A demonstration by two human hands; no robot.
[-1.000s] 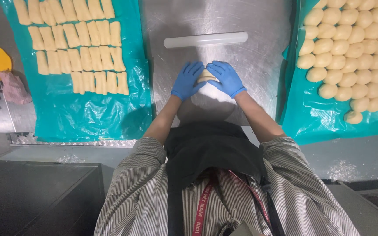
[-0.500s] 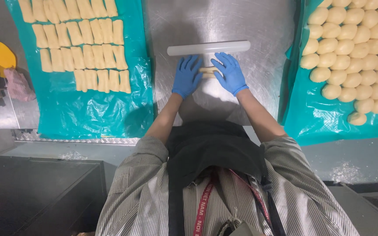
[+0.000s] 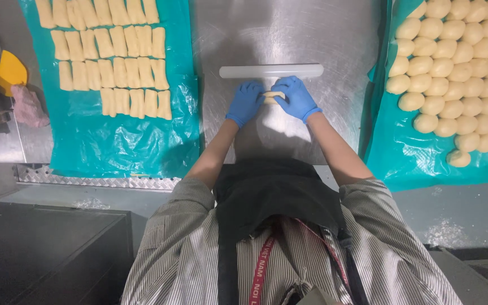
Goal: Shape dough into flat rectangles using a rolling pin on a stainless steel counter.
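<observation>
We press our gloved left hand (image 3: 245,103) and right hand (image 3: 296,98) on a dough piece (image 3: 273,96) at mid-table (image 3: 289,34), just before the white rolling pin (image 3: 271,71).

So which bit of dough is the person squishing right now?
Look at the bare steel table between the two teal sheets. Just below the white rolling pin, two blue-gloved hands meet, left hand and right hand. The dough piece is between them, the only one off the sheets.
</observation>
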